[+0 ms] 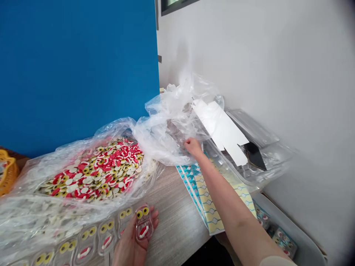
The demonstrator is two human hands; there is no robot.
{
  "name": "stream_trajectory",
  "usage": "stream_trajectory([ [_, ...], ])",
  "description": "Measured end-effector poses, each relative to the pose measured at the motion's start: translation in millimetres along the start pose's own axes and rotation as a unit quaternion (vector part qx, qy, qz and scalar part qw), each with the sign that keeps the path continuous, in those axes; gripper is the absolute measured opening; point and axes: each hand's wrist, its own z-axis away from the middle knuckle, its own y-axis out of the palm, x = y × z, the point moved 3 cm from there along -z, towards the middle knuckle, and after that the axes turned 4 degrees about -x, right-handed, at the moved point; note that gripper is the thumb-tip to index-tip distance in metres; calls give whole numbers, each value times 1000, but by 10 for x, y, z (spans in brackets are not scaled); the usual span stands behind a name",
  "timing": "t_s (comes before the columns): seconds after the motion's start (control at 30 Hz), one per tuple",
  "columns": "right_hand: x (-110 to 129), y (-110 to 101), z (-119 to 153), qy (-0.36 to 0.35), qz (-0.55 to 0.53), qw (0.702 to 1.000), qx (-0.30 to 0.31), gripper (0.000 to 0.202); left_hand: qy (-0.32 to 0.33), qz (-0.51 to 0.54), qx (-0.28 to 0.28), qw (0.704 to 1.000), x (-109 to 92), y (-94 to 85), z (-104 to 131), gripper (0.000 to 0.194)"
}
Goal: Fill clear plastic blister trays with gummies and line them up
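Head view, seven o'clock: the left hand's (pixel 131 242) fingers held a clear case (pixel 144 224). Right hand (pixel 193 146) reached crumpled plastic (pixel 155 142), finger grip unclear; tugging risked spilling loose pieces (pixel 111 168).

Red, white and yellow-and-black pieces (pixel 111 173) fill a clear bag (pixel 30 207) toward the left edge of a grey-brown, wood-grained table (pixel 174 218); nearer the front edge, a clear case (pixel 144 224) shows yellow-and-black eyes, red-and-white mouth; toward the right edge, blue-lined yellow paper (pixel 213 199) overlaps turquoise-patterned paper (pixel 188 181); a solid-blue panel (pixel 77 66) spans the back.
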Motion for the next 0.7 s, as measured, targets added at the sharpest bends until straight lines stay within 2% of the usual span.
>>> stream_trajectory([
  [0.17, -146, -144, 169, -19, -86, 996, -21, 23, -2, -10, 29, 1000, 14, 104, 72, 23],
  [0.3, -128, -275, 323, -46, -128, 990, -35, 20, -15, -22, 44, 999, 33, 214, 196, 23],
  [0.43, -42, -294, 526, -71, -164, 984, 2, 17, -23, -25, 56, 998, 78, 229, 268, 24],
  [0.57, 82, -336, 829, -69, -215, 974, 19, 22, -15, -24, 76, 997, 107, 239, 239, 26],
  [0.63, 174, -381, 1045, -49, -280, 958, 32, 26, -1, -14, 89, 996, 88, 302, 213, 30],
  [0.7, 287, -405, 1313, -15, -357, 931, 74, 28, 23, 6, 110, 994, 50, 412, 197, 35],
])
